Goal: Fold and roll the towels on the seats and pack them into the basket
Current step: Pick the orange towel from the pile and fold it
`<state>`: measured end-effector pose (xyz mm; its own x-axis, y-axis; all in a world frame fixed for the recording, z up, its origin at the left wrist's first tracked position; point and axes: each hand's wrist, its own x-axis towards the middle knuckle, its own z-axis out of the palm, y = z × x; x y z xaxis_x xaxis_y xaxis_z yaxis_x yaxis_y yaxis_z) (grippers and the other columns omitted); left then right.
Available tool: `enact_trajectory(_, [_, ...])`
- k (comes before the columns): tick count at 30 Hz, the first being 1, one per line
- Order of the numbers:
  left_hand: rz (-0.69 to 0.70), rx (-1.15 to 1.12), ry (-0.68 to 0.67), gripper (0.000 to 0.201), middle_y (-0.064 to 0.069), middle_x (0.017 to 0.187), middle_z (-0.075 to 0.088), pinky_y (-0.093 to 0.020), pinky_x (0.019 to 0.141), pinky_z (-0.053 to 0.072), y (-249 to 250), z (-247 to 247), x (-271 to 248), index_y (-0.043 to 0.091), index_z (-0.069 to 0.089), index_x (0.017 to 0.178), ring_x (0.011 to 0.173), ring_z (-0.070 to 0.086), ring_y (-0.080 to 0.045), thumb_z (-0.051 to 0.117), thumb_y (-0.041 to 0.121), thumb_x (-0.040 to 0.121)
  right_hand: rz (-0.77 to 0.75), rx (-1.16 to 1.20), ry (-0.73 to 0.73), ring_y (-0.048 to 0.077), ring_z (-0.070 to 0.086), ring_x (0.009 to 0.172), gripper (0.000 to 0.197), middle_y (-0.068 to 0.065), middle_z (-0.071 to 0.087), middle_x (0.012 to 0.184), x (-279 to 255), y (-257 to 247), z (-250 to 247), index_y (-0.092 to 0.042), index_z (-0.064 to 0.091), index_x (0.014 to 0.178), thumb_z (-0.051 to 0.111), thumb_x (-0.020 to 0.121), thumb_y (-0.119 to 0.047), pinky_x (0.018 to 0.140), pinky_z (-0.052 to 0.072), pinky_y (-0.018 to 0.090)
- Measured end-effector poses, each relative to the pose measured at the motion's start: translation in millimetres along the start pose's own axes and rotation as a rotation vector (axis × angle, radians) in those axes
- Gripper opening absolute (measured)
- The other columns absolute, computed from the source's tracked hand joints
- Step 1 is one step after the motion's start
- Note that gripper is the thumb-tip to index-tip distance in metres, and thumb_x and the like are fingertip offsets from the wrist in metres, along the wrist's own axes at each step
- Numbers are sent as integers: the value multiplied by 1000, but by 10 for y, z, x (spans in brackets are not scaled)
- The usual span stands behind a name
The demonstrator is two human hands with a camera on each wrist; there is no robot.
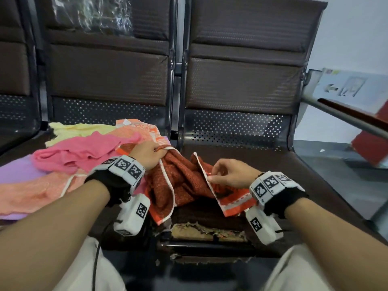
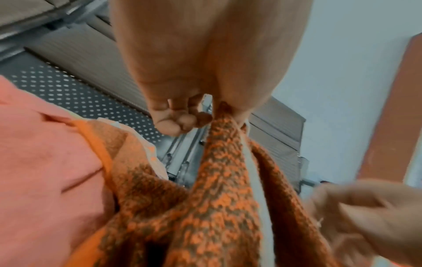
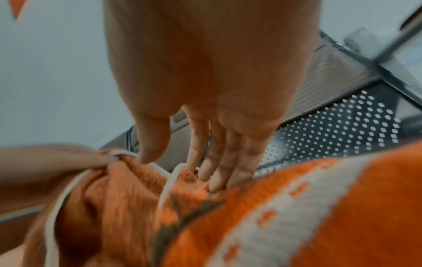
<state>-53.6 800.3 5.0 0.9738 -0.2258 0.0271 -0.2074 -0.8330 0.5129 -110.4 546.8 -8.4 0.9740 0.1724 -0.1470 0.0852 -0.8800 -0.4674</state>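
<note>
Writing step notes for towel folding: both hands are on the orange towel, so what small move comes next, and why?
Probably draw the hands apart to spread the orange towel flat on the seat. The left hand grips one bunched edge, the right hand pinches the white hem, and the cloth between them hangs crumpled, so it cannot be folded yet.
</note>
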Motion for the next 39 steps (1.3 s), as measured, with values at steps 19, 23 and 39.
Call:
enact_trajectory(19, [97, 253, -52, 44, 5, 64, 46, -27, 56, 39, 95, 227, -26, 17, 52, 58, 60, 49, -17, 61, 54, 81, 168, -394, -226, 15, 56, 71, 46, -6, 56, 72, 52, -140, 162, -20, 60, 80, 63, 75, -65, 56, 38, 27])
enact_trajectory(23, [13, 447, -287, 61, -2, 53, 52, -22, 44, 29, 143, 253, -216, 13, 58, 61, 50, 51, -13, 53, 72, 75, 148, -500, -245, 19, 58, 73, 26, 1, 58, 80, 46, -211, 216, -18, 56, 81, 69, 76, -41, 61, 43, 26])
enact_trajectory(39, [56, -190, -190, 25, -12, 79, 62, -34, 78, 51, 602, -25, -243, 6, 55, 75, 82, 62, -30, 46, 18, 95, 38, 425, 363, 9, 54, 58, 24, -6, 58, 69, 83, -353, -102, -28, 56, 79, 45, 88, -8, 55, 41, 22])
